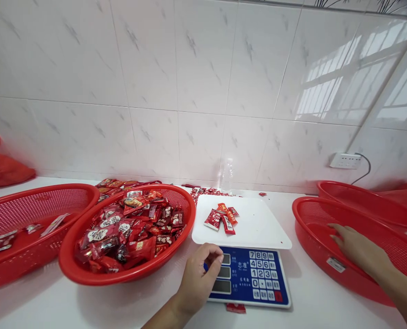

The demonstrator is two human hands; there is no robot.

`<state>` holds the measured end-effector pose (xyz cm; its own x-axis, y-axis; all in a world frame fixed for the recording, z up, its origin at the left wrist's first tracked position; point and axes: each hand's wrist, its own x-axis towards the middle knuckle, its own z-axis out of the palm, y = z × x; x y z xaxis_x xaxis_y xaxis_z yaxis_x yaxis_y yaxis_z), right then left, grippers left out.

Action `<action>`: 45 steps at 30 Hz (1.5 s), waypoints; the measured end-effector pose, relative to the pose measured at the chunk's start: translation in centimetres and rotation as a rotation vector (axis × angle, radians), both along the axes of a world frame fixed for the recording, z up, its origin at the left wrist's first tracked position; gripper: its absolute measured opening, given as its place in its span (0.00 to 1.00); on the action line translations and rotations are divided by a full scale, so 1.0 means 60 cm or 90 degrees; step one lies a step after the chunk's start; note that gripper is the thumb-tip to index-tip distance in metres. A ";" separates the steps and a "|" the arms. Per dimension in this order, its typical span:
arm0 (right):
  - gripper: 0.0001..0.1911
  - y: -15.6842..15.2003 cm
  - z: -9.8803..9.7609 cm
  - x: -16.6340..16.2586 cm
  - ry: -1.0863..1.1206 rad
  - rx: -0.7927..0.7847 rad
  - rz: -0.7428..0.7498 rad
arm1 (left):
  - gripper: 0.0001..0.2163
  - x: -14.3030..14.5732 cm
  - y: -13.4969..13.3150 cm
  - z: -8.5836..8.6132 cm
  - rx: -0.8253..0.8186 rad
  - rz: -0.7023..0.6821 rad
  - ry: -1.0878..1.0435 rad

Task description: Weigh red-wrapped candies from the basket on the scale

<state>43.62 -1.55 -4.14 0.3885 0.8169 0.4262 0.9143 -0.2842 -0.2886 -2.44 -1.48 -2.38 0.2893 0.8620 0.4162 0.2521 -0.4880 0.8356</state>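
Observation:
My left hand (198, 276) rests on the counter with its fingers curled, the fingertips touching the left edge of the blue keypad panel of a digital scale (254, 276). Nothing shows in it. A few red candy packets (223, 218) lie on the scale's white weighing tray (258, 228). My right hand (356, 246) lies flat, fingers stretched, inside an empty red mesh basket (327, 260) to the right. A red basket (87, 269) heaped with red wrapped candies (131, 228) stands left of the scale.
Another red basket (35, 201) with a few packets sits at far left, a red plastic bag (1, 167) behind it. A further red basket (364, 198) is at back right. Loose packets (206, 191) lie by the tiled wall; one packet (236, 308) lies under the scale's front. A wall socket (345, 161) is at right.

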 end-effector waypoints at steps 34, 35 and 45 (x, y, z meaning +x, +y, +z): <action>0.20 0.151 0.085 -0.485 -0.120 -0.094 0.517 | 0.07 -0.003 0.002 -0.004 0.062 -0.014 0.067; 0.20 0.150 0.086 -0.483 -0.127 -0.086 0.508 | 0.07 -0.003 0.002 -0.004 0.065 -0.014 0.070; 0.17 0.171 0.080 -0.433 -0.122 -0.027 0.417 | 0.06 -0.003 0.001 -0.004 0.065 -0.019 0.060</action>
